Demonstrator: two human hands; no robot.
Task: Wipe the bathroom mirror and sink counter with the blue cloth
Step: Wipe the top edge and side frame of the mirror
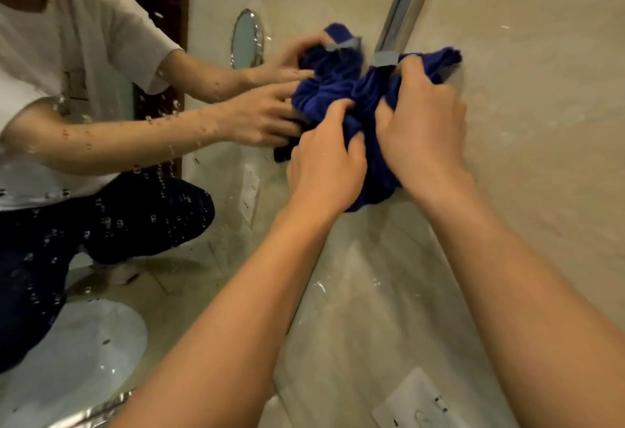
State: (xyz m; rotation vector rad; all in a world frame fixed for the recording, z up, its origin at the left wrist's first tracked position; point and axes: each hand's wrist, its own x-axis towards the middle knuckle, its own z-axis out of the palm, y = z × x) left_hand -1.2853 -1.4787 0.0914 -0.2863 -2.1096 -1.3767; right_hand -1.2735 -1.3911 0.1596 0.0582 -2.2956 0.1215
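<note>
A bunched dark blue cloth (370, 96) with a grey tag is pressed into the corner where the wet mirror (209, 191) meets the beige tiled wall (541, 123). My left hand (324, 160) grips the lower left fold of the cloth, fingers curled into it. My right hand (422, 116) grips the upper right part of the cloth against the wall. The mirror repeats both hands and the cloth on its left side. Water drops speckle the glass.
A chrome edge strip (406, 1) runs up the mirror's right side. A white wall socket (419, 400) sits low on the tile. The mirror reflects a white basin (77, 353), a round wall mirror (247, 38), a second socket (250, 191) and a person crouching.
</note>
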